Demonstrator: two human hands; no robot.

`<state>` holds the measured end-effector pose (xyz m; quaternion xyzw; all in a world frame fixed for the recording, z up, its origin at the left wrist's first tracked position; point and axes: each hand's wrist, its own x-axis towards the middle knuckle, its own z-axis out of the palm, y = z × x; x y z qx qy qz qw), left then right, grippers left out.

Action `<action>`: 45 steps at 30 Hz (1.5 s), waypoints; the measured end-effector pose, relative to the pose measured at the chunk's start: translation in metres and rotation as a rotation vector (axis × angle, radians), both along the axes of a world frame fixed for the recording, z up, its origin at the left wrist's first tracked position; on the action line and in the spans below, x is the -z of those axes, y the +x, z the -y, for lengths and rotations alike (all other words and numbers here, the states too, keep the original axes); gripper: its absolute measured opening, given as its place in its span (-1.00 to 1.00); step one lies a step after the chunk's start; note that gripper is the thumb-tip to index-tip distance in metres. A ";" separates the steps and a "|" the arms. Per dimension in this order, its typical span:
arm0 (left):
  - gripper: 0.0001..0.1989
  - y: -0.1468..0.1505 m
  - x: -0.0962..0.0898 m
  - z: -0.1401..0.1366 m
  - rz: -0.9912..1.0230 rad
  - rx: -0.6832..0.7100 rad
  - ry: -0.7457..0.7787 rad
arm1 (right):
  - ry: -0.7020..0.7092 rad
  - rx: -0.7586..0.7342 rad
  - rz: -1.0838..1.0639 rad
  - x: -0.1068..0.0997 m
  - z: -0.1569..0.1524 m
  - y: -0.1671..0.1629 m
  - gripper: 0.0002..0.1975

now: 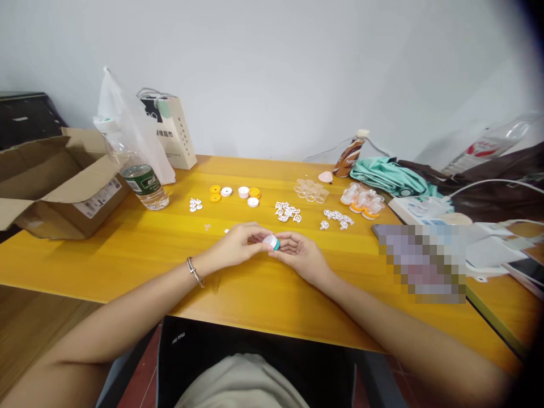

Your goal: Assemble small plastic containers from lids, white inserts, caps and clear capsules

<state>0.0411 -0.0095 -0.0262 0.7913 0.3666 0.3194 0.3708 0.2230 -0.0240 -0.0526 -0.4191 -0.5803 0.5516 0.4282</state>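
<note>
A small round piece (271, 242), white on top with a teal edge, is held just above the table between my two hands. My left hand (242, 246) has its thumb and fingers closed around the white side. From the other side, my right hand (305, 258) pinches the teal edge with curled fingers. Parts of the piece are hidden by the fingertips. Beyond the hands lie yellow discs (215, 198), white discs (253, 202), white openwork pieces (285, 212) and smaller white cut-out pieces (338, 216). Small white round bits (195, 204) lie farther left.
Clear rings (311, 191) and bagged orange-and-clear parts (362, 200) are at the back right. A water bottle (144, 184) and an open cardboard box (85, 198) stand left. On the right are a blurred-out flat device (420, 263), a power strip (419, 209) with cables, and teal cloth (389, 175).
</note>
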 end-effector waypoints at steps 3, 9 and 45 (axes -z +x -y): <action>-0.77 0.001 -0.001 -0.002 0.011 0.010 -0.061 | -0.034 0.010 0.005 -0.003 0.000 0.000 -0.66; -0.77 -0.002 -0.007 0.000 -0.048 0.050 -0.015 | -0.065 0.011 0.007 -0.006 0.000 -0.001 -0.67; -0.69 -0.008 -0.013 -0.005 -0.023 0.038 -0.131 | -0.192 -0.081 -0.119 -0.006 0.000 0.001 -0.63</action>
